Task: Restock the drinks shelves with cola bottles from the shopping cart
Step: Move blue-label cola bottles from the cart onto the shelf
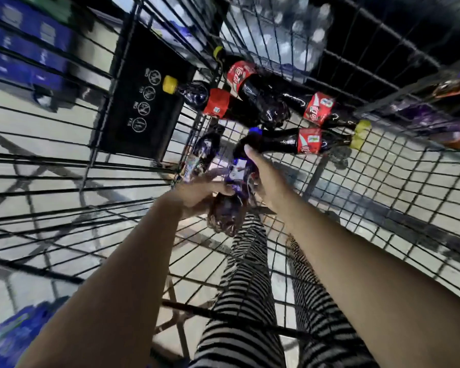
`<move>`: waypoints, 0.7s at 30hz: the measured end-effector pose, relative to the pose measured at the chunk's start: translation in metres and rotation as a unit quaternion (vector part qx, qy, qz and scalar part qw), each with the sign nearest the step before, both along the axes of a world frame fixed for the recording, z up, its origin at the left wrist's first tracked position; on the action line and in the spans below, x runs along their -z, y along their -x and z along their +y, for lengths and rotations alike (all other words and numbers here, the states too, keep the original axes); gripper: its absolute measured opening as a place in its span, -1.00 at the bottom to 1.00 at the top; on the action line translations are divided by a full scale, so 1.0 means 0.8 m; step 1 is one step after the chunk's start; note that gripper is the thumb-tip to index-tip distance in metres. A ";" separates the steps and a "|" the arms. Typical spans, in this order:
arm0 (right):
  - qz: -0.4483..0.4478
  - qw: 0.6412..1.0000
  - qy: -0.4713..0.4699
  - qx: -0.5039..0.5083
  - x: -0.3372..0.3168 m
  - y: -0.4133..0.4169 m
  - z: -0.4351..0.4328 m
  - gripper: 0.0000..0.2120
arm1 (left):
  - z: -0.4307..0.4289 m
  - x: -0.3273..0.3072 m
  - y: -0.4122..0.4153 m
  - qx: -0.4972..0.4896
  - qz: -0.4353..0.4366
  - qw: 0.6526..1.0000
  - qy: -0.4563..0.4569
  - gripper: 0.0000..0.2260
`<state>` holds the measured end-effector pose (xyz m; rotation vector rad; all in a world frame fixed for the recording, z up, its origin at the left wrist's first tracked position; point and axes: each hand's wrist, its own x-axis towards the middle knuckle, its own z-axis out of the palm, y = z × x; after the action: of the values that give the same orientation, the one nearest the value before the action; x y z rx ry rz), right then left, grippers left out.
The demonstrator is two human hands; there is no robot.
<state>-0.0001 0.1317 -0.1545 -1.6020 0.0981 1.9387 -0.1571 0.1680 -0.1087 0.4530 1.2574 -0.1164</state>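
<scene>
Clearly the left hand (pixel 197 193) is the working grip. Its fingers curl over the middle of the dark plastic cola bottle with a blue-and-white label (pixel 230 205) and close firmly on it. That suits lifting the bottle out of the black wire shopping cart (pixel 383 208) with its base toward the person.

The right hand (pixel 267 179) lies against that bottle's right flank, with the thumb straight and pointing to the far end. Its fingers are hidden behind the bottle, so I cannot tell whether this grip is closed on it or only steadying it. A two-handed hold seems sensible for a full, slick bottle taken from a deep basket.

The held bottle sits low in the cart, near the person; blur hides whether it has left the mesh floor. Just beyond on the left lies a second dark bottle with a purple label (pixel 205 152). Farther off, red-labelled dark cola bottles (pixel 215 103), several with yellow caps, lie in a loose heap, probably next to go. At the far left stands a black plastic seat flap with white safety icons (pixel 133 75).
</scene>
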 end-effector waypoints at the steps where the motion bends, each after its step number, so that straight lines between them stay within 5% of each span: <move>1: 0.023 1.000 0.005 0.017 0.000 -0.006 -0.002 -0.29 | 0.002 -0.006 -0.004 0.015 -0.026 0.999 0.017 -0.44; 6: 0.032 0.999 -0.004 0.027 0.008 -0.032 -0.013 -0.36 | 0.008 -0.008 -0.009 0.094 -0.061 0.993 0.026 -0.45; 10: -0.101 0.995 0.019 0.017 0.018 -0.056 -0.029 -0.35 | 0.016 0.013 -0.009 0.095 0.084 0.986 -0.108 -0.56; 15: -0.187 0.982 0.007 0.023 0.027 -0.080 -0.044 -0.44 | 0.037 0.064 -0.002 0.119 0.322 0.851 -0.398 -0.61; 21: -0.252 0.968 -0.009 -0.011 0.038 -0.085 -0.035 -0.36 | 0.064 0.119 0.009 0.266 0.356 0.821 -0.358 -0.18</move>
<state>0.0680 0.1036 -0.1851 -2.0351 -0.1458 1.4849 -0.1644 0.2193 -0.2036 1.5273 1.8699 -0.3066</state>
